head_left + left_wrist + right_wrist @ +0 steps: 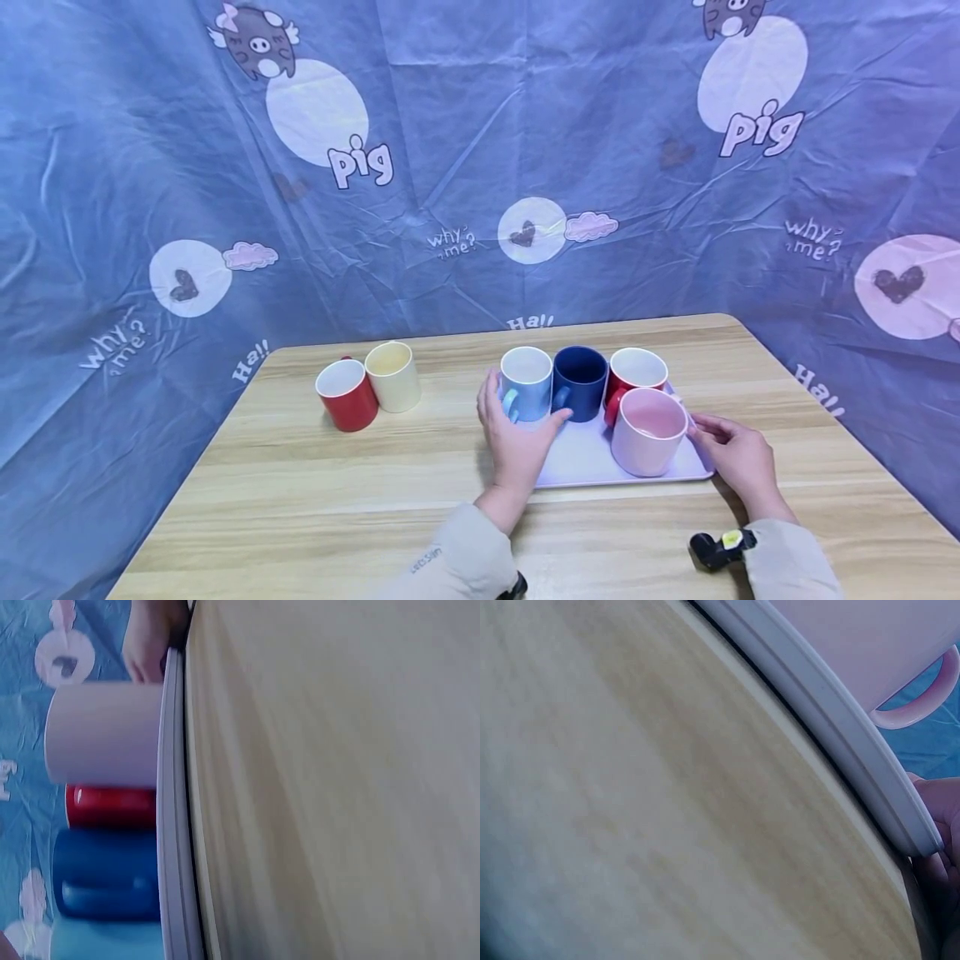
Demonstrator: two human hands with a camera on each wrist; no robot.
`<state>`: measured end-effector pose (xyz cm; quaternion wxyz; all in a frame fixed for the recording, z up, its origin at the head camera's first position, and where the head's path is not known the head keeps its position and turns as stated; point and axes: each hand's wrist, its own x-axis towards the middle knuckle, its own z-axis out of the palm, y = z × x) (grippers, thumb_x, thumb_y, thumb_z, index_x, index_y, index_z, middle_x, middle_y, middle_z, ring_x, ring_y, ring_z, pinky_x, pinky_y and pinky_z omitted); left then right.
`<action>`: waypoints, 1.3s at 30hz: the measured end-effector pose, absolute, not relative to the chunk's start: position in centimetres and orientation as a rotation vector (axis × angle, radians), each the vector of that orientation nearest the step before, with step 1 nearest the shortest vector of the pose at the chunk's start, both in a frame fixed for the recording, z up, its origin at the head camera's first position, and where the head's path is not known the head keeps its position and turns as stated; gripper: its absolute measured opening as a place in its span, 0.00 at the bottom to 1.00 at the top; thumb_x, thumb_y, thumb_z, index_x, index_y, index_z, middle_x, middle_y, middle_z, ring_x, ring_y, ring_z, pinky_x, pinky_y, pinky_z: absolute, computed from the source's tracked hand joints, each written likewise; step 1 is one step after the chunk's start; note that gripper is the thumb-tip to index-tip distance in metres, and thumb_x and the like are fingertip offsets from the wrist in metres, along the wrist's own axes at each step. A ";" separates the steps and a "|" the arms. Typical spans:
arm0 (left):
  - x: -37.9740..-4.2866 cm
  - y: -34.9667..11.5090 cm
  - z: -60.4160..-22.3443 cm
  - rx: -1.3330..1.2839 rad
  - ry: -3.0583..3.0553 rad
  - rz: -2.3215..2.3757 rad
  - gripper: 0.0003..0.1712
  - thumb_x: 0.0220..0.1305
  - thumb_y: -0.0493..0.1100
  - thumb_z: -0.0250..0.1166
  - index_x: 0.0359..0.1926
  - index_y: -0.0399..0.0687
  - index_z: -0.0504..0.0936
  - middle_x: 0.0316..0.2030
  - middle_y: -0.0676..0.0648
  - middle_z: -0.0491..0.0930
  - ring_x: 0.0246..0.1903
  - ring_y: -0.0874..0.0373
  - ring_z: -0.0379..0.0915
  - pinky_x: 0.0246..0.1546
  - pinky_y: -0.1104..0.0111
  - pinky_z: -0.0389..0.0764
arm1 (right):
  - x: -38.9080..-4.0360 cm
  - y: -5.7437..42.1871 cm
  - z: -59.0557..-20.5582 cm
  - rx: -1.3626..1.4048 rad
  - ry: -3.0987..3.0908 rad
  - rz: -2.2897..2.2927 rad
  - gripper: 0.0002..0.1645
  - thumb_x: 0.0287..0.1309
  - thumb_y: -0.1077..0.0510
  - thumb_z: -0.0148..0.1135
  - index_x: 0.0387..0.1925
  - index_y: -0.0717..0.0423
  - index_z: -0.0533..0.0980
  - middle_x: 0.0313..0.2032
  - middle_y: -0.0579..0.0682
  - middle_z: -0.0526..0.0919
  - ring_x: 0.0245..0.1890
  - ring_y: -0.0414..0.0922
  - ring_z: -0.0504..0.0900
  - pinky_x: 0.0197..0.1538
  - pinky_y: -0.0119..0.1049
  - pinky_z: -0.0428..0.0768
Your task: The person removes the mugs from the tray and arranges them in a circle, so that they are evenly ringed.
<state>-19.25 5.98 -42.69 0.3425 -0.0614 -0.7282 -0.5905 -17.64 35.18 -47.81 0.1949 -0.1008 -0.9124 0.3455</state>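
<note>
On a white tray [577, 467] stand a light blue mug [534, 392], a navy mug [585, 396], a red mug [615, 385] with a white inside, and a pink mug [647, 446] in front. My left hand [517, 450] is spread around the near side of the light blue mug. Its fingers reach along the mug's left side, and the thumb extends past its right side by the navy mug. At the tray's right end, my right hand [738, 454] grips the rim; in the right wrist view its fingers [941, 799] wrap the tray's corner.
Another red mug [352, 408] and a cream mug [397, 387] stand close together to the left on the wooden table [322, 500]. A blue printed cloth [450, 108] hangs behind the table and along its sides.
</note>
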 end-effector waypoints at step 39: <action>-18.1 14.9 -43.3 -0.416 -2.411 -1.488 0.54 0.30 0.55 0.83 0.61 0.44 0.71 0.50 0.53 0.68 0.50 0.64 0.65 0.52 0.74 0.70 | -17.7 35.3 -47.9 -0.243 -2.535 0.933 0.20 0.58 0.55 0.65 0.45 0.67 0.80 0.33 0.60 0.85 0.36 0.57 0.82 0.37 0.43 0.72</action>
